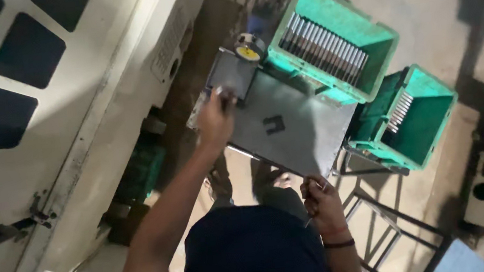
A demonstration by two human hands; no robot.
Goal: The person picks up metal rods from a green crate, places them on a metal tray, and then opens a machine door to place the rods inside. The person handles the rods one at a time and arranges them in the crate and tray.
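While seating small metal pin (219, 90) at dial gauge (250, 49), keep left hand (214, 119) grip pinched steady; right hand (321, 204) grip closed on thin rod (315, 203).

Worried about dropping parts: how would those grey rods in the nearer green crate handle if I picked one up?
The grey rods look like metal, so probably stiff and heavy for their size. Being round and smooth, one would likely roll on the metal table and may slip in a loose grip.

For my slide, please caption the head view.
Left hand at dial-gauge stand on metal table; right hand holds thin rod.
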